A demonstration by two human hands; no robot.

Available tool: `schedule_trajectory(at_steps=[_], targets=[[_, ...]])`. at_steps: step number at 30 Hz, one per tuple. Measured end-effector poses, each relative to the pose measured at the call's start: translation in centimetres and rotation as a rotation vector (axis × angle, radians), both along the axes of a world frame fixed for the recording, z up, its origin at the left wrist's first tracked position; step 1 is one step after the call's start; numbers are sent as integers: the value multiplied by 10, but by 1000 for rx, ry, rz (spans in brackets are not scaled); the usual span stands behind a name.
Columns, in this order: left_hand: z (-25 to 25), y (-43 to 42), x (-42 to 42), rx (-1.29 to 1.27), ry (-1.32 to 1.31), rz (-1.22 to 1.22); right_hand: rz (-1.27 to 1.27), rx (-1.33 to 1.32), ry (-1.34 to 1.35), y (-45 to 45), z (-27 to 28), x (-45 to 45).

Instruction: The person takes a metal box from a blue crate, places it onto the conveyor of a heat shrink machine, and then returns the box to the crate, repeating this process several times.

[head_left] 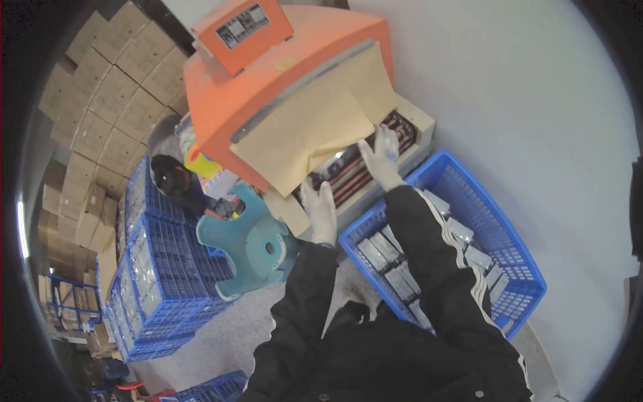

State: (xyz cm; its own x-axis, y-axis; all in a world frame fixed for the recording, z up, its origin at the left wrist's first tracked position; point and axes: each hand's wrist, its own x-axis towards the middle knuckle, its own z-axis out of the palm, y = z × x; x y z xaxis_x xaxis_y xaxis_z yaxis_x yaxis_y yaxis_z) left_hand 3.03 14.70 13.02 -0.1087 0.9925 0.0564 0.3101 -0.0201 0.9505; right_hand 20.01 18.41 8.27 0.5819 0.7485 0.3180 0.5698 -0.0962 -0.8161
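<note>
My left hand [319,211], in a white glove, is at the left end of the roller conveyor [351,182], thumb and fingers apart. Further right, my right hand [382,157], also gloved, reaches over the rollers with its fingers spread. Both hands are close to the lower edge of a tan flap [318,137] that hangs across the mouth of an orange machine [288,74]. Between the hands the flap is creased. A small shiny patch shows under its edge; I cannot tell what it is.
At my right stands a blue basket [492,208] holding several silvery wrapped packs [395,264]. A teal stool [254,248] is at left, beside stacked blue crates [167,268]. Cardboard boxes [120,87] rise behind, near another person [174,177]. A white wall [529,120] borders the right.
</note>
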Motion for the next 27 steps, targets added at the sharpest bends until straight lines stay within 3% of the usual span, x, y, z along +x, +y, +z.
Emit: schedule_trajectory(at_steps=[3, 6, 9, 12, 14, 15, 17, 18, 20, 21, 23, 27], targets=[[22, -1, 8, -147, -127, -85, 40, -161, 60, 21, 10, -6], [20, -28, 8, -191, -223, -86, -90, -7, 179, -4, -5, -11], [-20, -80, 4, -177, -323, -13, -100, -124, 662, -86, 11, -1], [-50, -162, -2, -185, -233, -132, 114, -268, 1060, -198, -46, 31], [-72, -204, -10, -312, -96, -419, 171, -86, 831, -298, -118, 51], [-81, -217, -13, -356, -60, -511, 162, -53, 774, -350, -128, 53], [-96, -228, -14, -438, 24, -895, 153, -117, 269, -445, -93, 51], [-96, -231, -10, -461, 43, -990, 154, -143, 146, -475, -75, 45], [-84, -236, -1, -613, 122, -1154, -330, -133, 644, -514, -44, 22], [-81, -238, 3, -652, 146, -1200, -460, -126, 768, -529, -36, 13], [-82, -243, 11, -686, 187, -1313, -862, -381, 806, -556, -38, -1], [-83, -252, 19, -742, 231, -1433, -1181, -653, 670, -571, -81, -23]])
